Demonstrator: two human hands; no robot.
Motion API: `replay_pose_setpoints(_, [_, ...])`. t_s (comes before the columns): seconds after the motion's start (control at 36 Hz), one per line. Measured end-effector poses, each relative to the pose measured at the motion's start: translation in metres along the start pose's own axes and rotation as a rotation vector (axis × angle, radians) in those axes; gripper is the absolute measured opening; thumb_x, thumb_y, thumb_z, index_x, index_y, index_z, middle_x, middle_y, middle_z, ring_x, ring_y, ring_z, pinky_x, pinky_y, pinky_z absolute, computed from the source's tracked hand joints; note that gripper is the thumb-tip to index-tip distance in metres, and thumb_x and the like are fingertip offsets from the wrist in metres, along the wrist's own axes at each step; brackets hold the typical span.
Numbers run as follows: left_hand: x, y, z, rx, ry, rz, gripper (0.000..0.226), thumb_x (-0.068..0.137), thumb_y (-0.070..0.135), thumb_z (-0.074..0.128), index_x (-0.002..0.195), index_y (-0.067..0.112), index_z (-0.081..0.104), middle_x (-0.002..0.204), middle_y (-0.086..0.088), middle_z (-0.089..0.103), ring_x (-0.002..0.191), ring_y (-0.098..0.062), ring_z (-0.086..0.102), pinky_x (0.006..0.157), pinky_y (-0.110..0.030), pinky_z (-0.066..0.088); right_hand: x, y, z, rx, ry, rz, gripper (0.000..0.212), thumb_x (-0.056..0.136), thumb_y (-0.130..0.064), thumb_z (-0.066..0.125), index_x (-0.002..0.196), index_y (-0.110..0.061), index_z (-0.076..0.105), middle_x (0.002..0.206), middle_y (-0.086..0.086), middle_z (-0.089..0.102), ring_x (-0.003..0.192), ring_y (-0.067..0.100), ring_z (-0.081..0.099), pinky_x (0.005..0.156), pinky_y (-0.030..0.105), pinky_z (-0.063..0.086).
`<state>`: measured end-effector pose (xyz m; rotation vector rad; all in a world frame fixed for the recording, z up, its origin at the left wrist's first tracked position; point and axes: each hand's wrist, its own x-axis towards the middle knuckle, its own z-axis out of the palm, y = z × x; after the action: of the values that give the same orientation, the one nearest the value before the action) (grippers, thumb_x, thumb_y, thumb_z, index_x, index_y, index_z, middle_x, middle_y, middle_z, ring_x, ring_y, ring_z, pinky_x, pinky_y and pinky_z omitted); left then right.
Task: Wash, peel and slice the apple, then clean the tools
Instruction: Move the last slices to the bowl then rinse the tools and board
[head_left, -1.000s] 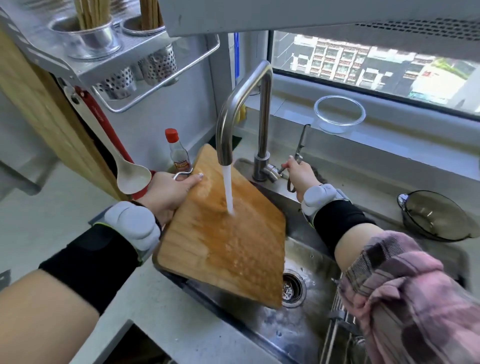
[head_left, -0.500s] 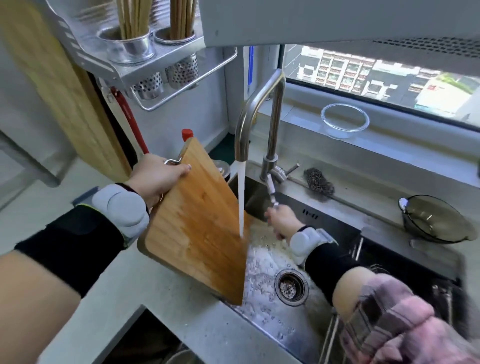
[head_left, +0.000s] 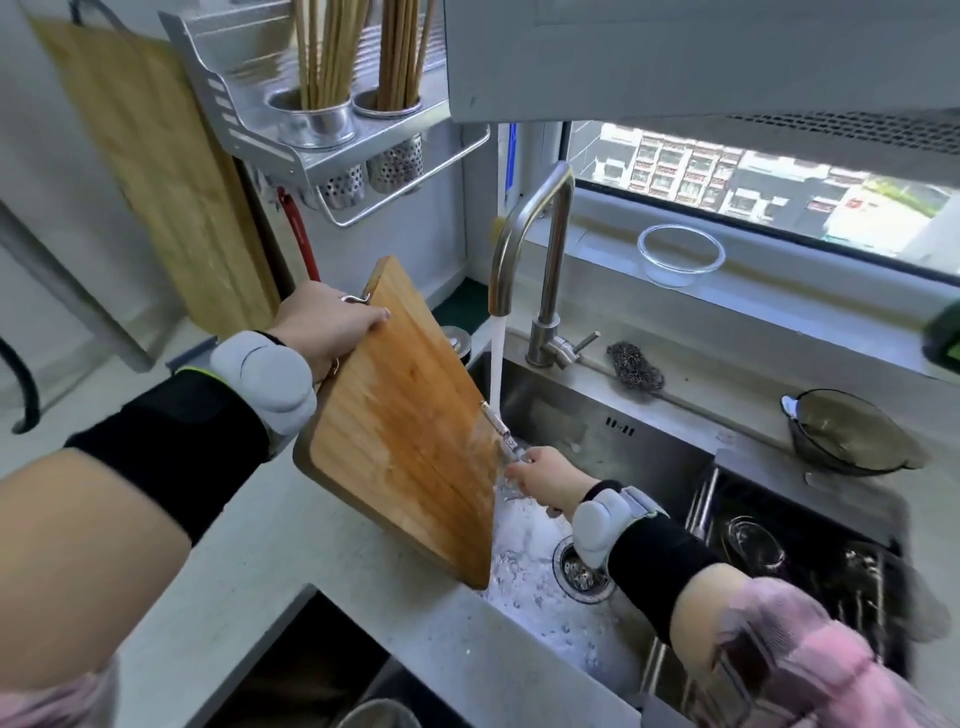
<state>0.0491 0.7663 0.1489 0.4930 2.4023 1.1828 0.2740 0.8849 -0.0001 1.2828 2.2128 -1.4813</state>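
My left hand (head_left: 324, 325) grips the top corner of a wet wooden cutting board (head_left: 405, 426), tilted steeply over the left edge of the steel sink (head_left: 597, 431). My right hand (head_left: 545, 478) holds a metal peeler (head_left: 501, 428) by its handle under the water stream from the faucet (head_left: 524, 228). The peeler's head points up and left, right beside the board's right edge. Water splashes foam onto the sink floor near the drain (head_left: 579, 571).
A steel scourer (head_left: 634, 366) lies behind the sink by the faucet lever. A clear glass bowl (head_left: 680, 254) sits on the windowsill, a dark glass bowl (head_left: 852, 431) on the counter at right. A utensil rack (head_left: 332, 130) and a hanging wooden board (head_left: 156, 171) are at upper left.
My left hand tilted the board upright and drew it left, out of the stream. My right hand left the faucet lever and brought the peeler down under the running water.
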Motion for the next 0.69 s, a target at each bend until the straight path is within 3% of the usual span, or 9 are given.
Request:
replay_pose_setpoints(0.11, [-0.005, 0.000, 0.002, -0.015, 0.014, 0.008, 0.051, 0.049, 0.049, 0.077, 0.084, 0.013, 0.071, 0.088, -0.009, 0.071, 0.084, -0.032, 0.068, 0.083, -0.046, 0.055, -0.002, 0.002, -0.002, -0.082, 0.087, -0.064, 0.024, 0.097, -0.021, 0.051, 0.074, -0.017, 0.049, 0.065, 0.000, 0.048, 0.054, 0.015, 0.042, 0.050, 0.026, 0.033])
replay_pose_setpoints(0.33, [-0.006, -0.003, 0.012, -0.011, 0.012, 0.008, 0.049, 0.047, 0.049, 0.075, 0.080, 0.013, 0.072, 0.083, -0.009, 0.072, 0.079, -0.031, 0.069, 0.080, -0.047, 0.057, -0.002, 0.009, -0.009, 0.037, 0.175, -0.087, 0.025, 0.095, -0.018, 0.055, 0.072, -0.017, 0.045, 0.062, 0.001, 0.047, 0.046, 0.014, 0.038, 0.042, 0.025, 0.031])
replay_pose_setpoints(0.39, [-0.006, -0.003, 0.014, -0.013, 0.002, 0.001, 0.048, 0.047, 0.049, 0.075, 0.080, 0.014, 0.071, 0.083, -0.009, 0.072, 0.080, -0.032, 0.069, 0.081, -0.047, 0.057, -0.001, 0.009, -0.010, 0.030, 0.210, -0.109, 0.018, 0.091, -0.016, 0.057, 0.075, -0.018, 0.051, 0.065, 0.001, 0.055, 0.047, 0.015, 0.042, 0.042, 0.027, 0.038])
replay_pose_setpoints(0.47, [-0.005, -0.005, 0.016, -0.017, -0.012, -0.009, 0.049, 0.048, 0.048, 0.075, 0.081, 0.013, 0.071, 0.084, -0.009, 0.072, 0.081, -0.032, 0.070, 0.082, -0.047, 0.056, 0.002, 0.009, -0.012, 0.020, 0.213, -0.134, 0.017, 0.088, -0.011, 0.060, 0.077, -0.022, 0.056, 0.071, 0.001, 0.062, 0.057, 0.019, 0.054, 0.062, 0.038, 0.056])
replay_pose_setpoints(0.56, [-0.005, -0.006, 0.018, -0.030, -0.013, -0.014, 0.050, 0.047, 0.048, 0.075, 0.084, 0.014, 0.071, 0.084, -0.008, 0.073, 0.081, -0.032, 0.070, 0.081, -0.046, 0.056, 0.004, 0.009, -0.009, -0.018, 0.204, -0.150, 0.013, 0.089, -0.012, 0.061, 0.081, -0.023, 0.058, 0.079, 0.004, 0.064, 0.059, 0.021, 0.055, 0.058, 0.032, 0.049])
replay_pose_setpoints(0.64, [-0.006, -0.006, 0.021, -0.036, -0.013, -0.013, 0.049, 0.050, 0.047, 0.074, 0.088, 0.016, 0.072, 0.083, -0.006, 0.073, 0.081, -0.030, 0.070, 0.081, -0.045, 0.057, 0.006, 0.008, -0.009, -0.080, 0.246, -0.172, 0.005, 0.089, -0.018, 0.062, 0.093, -0.019, 0.065, 0.088, 0.001, 0.066, 0.076, 0.023, 0.060, 0.068, 0.030, 0.049])
replay_pose_setpoints(0.69, [-0.004, -0.007, 0.023, -0.027, -0.001, -0.011, 0.045, 0.053, 0.047, 0.075, 0.087, 0.018, 0.073, 0.083, -0.005, 0.073, 0.081, -0.029, 0.070, 0.081, -0.044, 0.057, 0.009, 0.008, -0.010, -0.126, 0.250, -0.154, 0.007, 0.089, -0.019, 0.061, 0.095, -0.021, 0.064, 0.088, -0.001, 0.066, 0.080, 0.022, 0.060, 0.063, 0.025, 0.044])
